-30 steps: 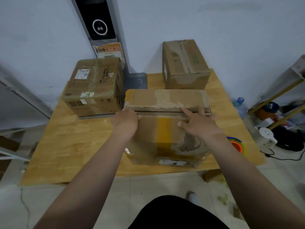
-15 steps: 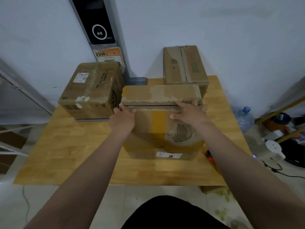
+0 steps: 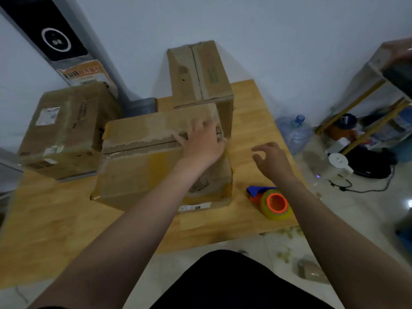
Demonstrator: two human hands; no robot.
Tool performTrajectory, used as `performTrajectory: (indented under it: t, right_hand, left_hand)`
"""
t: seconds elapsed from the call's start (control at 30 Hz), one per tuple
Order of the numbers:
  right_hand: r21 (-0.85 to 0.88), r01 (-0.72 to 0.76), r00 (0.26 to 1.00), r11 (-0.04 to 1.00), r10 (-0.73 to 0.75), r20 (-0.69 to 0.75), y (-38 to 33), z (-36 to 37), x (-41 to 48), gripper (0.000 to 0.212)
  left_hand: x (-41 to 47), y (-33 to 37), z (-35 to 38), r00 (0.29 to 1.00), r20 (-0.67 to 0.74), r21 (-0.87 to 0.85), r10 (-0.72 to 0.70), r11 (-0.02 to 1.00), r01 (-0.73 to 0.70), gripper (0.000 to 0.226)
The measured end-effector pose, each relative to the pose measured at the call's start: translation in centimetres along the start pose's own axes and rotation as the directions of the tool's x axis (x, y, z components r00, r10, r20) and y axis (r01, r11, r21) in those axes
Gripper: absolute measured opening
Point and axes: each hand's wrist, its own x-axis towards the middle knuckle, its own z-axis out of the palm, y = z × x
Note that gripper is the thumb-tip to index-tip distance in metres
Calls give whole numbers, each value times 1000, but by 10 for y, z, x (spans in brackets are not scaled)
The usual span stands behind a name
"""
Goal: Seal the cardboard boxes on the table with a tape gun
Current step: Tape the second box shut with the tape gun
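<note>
Head view. A light wooden table [image 3: 55, 210] carries three boxes.

The worn brown cardboard box [image 3: 142, 172] sits mid-table. Its top seam is a torn strip of bare corrugation, with yellowish tape down the front. A small white printed label [image 3: 194, 206] is at its near bottom edge, text too small to read.

The left hand [image 3: 201, 143] lies palm-down on the right end of that box's top. Its fingers are spread flat across the torn seam, pressing and not gripping.

The right hand [image 3: 273, 160] hovers above bare table, just right of the box. Its fingers are loosely curled and it holds nothing.

The tape gun with blue and orange body and yellowish tape roll [image 3: 270, 201] lies untouched by the table's right edge, toward the near right corner. The right forearm passes above it.

The taped brown carton [image 3: 66, 128] is at the far left corner, with a white shipping label [image 3: 47, 116] on top. The label and side print are blurred and unreadable.

The tall plain cardboard box [image 3: 200, 72] stands at the far edge against the wall, behind the centre box. There are faint green marks on its top, not legible.

Behind the table:
- a grey pillar with a black panel and white ring [image 3: 53, 39]
- below the panel, an orange-and-white sticker [image 3: 83, 74], characters unreadable

On the floor to the right:
- a clear water jug with a blue cap [image 3: 294, 130]
- a white round appliance [image 3: 338, 161]
- a black cable [image 3: 365, 188]
- a wooden-framed shelf [image 3: 365, 101]
</note>
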Motion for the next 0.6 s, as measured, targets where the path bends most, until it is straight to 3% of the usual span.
performTrajectory:
  t: [0.1, 0.2, 0.3, 0.47, 0.53, 0.6]
  right_hand:
    - [-202, -129, 946, 971, 182, 270, 36, -3, 2, 24]
    - [-372, -94, 764, 924, 307, 568, 59, 8, 5, 39]
    - [-361, -149, 638, 920, 369, 676, 78, 22, 9, 52]
    - [-167, -336, 659, 927, 359, 661, 104, 42, 15, 76]
    - [-205, -348, 664, 915, 395, 634, 112, 49, 18, 78]
    - [-288, -289, 711, 913, 406, 574, 120, 53, 20, 67]
  left_hand:
    - [13, 32, 20, 995, 71, 29, -75, 997, 73, 62]
    - [19, 47, 35, 980, 113, 160, -161, 977, 142, 66]
    - [23, 47, 45, 978, 85, 246, -189, 955, 163, 66]
    - [25, 52, 48, 973, 41, 304, -227, 931, 204, 68]
    - [25, 53, 49, 972, 27, 311, -232, 926, 213, 66]
    - [24, 54, 49, 973, 14, 318, -230, 924, 214, 64]
